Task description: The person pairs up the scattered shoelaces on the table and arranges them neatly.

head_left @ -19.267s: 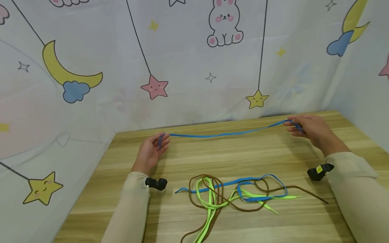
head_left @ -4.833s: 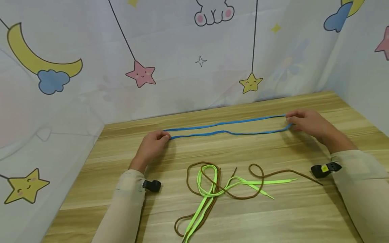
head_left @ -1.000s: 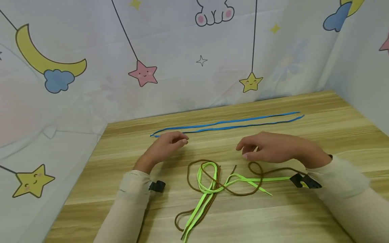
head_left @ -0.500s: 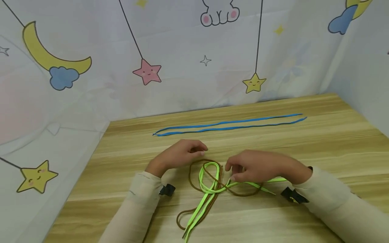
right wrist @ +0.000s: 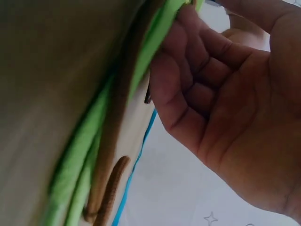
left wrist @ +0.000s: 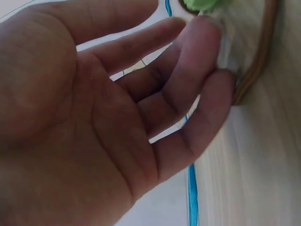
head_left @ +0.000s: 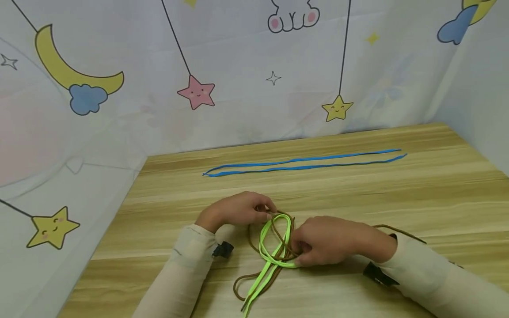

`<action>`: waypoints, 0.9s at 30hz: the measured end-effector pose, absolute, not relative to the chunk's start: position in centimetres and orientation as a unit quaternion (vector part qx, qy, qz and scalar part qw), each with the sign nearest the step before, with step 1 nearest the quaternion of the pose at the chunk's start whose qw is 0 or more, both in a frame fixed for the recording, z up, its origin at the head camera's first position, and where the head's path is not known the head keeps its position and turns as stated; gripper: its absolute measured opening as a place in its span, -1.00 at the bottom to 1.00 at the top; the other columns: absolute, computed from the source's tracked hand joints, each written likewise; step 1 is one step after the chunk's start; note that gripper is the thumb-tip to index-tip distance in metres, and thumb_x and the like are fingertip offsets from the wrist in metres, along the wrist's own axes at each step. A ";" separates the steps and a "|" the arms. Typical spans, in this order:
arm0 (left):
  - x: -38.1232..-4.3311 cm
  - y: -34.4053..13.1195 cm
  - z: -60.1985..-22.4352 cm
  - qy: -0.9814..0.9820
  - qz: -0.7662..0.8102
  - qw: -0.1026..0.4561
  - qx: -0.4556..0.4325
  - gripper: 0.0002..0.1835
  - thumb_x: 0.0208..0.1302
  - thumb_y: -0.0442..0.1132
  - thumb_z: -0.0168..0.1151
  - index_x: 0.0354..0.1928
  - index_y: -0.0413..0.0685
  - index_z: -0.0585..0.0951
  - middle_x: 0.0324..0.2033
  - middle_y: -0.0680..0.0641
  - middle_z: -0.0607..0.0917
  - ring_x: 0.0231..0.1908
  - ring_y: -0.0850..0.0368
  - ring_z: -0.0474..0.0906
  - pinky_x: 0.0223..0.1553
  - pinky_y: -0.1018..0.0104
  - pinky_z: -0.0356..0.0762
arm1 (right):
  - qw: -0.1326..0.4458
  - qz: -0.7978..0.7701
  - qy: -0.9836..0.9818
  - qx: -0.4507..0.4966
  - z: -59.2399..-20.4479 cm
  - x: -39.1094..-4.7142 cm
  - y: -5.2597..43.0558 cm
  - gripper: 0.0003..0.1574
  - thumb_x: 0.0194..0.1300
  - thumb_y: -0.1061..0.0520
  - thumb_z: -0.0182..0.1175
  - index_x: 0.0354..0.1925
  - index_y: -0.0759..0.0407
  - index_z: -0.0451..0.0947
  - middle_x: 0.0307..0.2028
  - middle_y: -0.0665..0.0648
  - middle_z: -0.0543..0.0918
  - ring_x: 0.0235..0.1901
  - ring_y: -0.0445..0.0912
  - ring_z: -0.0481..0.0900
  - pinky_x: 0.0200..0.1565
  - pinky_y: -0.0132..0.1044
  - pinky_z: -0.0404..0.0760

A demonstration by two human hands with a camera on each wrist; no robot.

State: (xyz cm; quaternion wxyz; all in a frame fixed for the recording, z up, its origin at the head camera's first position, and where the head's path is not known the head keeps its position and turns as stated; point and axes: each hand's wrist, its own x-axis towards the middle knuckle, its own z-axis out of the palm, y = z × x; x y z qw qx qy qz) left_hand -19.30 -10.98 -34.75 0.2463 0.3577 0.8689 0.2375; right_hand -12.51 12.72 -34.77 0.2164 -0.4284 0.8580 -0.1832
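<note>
Lime-green lace (head_left: 287,265), brown lace (head_left: 249,236), left hand (head_left: 241,209) and right hand (head_left: 330,240) bent over them, grips unclear.

Left hand (left wrist: 117,101) has its palm facing the cam, fingers kinda loosely bent, with a bit of green lace (left wrist: 203,4) right by the fingertips, brown lace (left wrist: 263,47) near them over the woodgrain tabletop (left wrist: 268,165), blue lace (left wrist: 193,200) behind.
</note>
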 end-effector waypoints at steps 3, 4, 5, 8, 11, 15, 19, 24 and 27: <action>-19.2 -11.1 -34.7 0.860 0.248 0.278 0.349 -0.80 0.33 -0.12 0.10 -0.06 0.13 0.59 -0.34 0.11 0.62 -0.42 0.18 0.56 -0.34 0.29 0.50 | 0.227 -0.183 0.851 -0.438 -34.9 -12.2 12.6 -0.82 0.16 -0.06 0.25 -0.50 -0.20 0.43 -0.63 -0.23 0.46 -0.60 -0.36 0.40 -0.52 -0.42 0.41; -19.1 -11.1 -34.7 0.854 0.255 0.294 0.344 -0.80 0.32 -0.12 0.10 -0.06 0.12 0.58 -0.36 0.08 0.63 -0.44 0.16 0.57 -0.35 0.28 0.52 | 0.234 -0.184 0.847 -0.441 -34.9 -12.1 12.6 -0.82 0.15 -0.03 0.25 -0.50 -0.19 0.43 -0.62 -0.24 0.46 -0.60 -0.36 0.40 -0.52 -0.42 0.41; -19.1 -11.1 -34.6 0.850 0.256 0.307 0.342 -0.82 0.32 -0.12 0.10 -0.08 0.12 0.58 -0.36 0.06 0.63 -0.43 0.15 0.58 -0.34 0.27 0.52 | 0.240 -0.187 0.841 -0.448 -34.9 -12.1 12.5 -0.82 0.15 0.00 0.25 -0.49 -0.19 0.43 -0.61 -0.24 0.46 -0.60 -0.37 0.40 -0.53 -0.43 0.41; -18.9 -11.3 -34.4 0.838 0.259 0.344 0.336 -0.84 0.32 -0.14 0.07 -0.12 0.07 0.58 -0.42 0.00 0.64 -0.44 0.12 0.59 -0.35 0.24 0.55 | 0.264 -0.201 0.818 -0.470 -34.9 -11.9 12.6 -0.84 0.18 0.05 0.22 -0.46 -0.18 0.43 -0.57 -0.25 0.46 -0.58 -0.38 0.39 -0.53 -0.45 0.42; -18.7 -11.4 -33.9 0.836 0.268 0.334 0.344 -0.82 0.33 -0.15 0.03 -0.12 0.07 0.57 -0.43 0.01 0.64 -0.44 0.14 0.58 -0.35 0.22 0.55 | 0.287 -0.225 0.790 -0.493 -34.7 -11.9 12.7 -0.88 0.26 0.05 0.15 -0.42 -0.17 0.43 -0.54 -0.25 0.46 -0.55 -0.40 0.40 -0.48 -0.48 0.44; -18.1 -10.7 -32.9 0.811 0.333 0.277 0.393 -0.77 0.36 -0.03 0.03 -0.03 0.18 0.57 -0.21 0.09 0.64 -0.22 0.23 0.55 -0.16 0.27 0.51 | 0.292 -0.285 0.765 -0.499 -33.7 -12.2 13.4 -0.91 0.31 0.06 0.09 -0.36 -0.15 0.44 -0.52 -0.24 0.47 -0.54 -0.38 0.42 -0.45 -0.46 0.48; -16.4 -9.4 -30.8 0.731 0.414 0.297 0.454 -0.72 0.41 -0.05 -0.03 0.01 0.07 0.57 -0.08 0.05 0.62 -0.04 0.12 0.53 0.00 0.21 0.46 | 0.263 -0.371 0.744 -0.490 -31.8 -12.5 14.5 -0.90 0.35 0.14 0.04 -0.30 -0.08 0.46 -0.49 -0.15 0.50 -0.54 -0.32 0.42 -0.47 -0.41 0.49; -15.4 -8.9 -29.3 0.647 0.461 0.342 0.501 -0.67 0.44 -0.13 -0.08 -0.01 -0.20 0.54 -0.15 -0.14 0.65 -0.05 0.02 0.55 0.04 0.07 0.42 | 0.219 -0.457 0.727 -0.463 -29.4 -12.6 16.1 -0.87 0.39 0.22 0.00 -0.25 0.02 0.47 -0.43 0.02 0.54 -0.51 -0.12 0.49 -0.48 -0.27 0.53; -15.7 -9.1 -29.6 0.627 0.476 0.353 0.506 -0.69 0.42 -0.14 -0.05 -0.03 -0.23 0.53 -0.19 -0.19 0.66 -0.08 -0.02 0.56 0.05 0.08 0.42 | 0.179 -0.487 0.720 -0.460 -28.4 -12.6 17.1 -0.86 0.38 0.28 0.00 -0.23 0.06 0.46 -0.42 0.04 0.54 -0.46 -0.06 0.52 -0.44 -0.23 0.54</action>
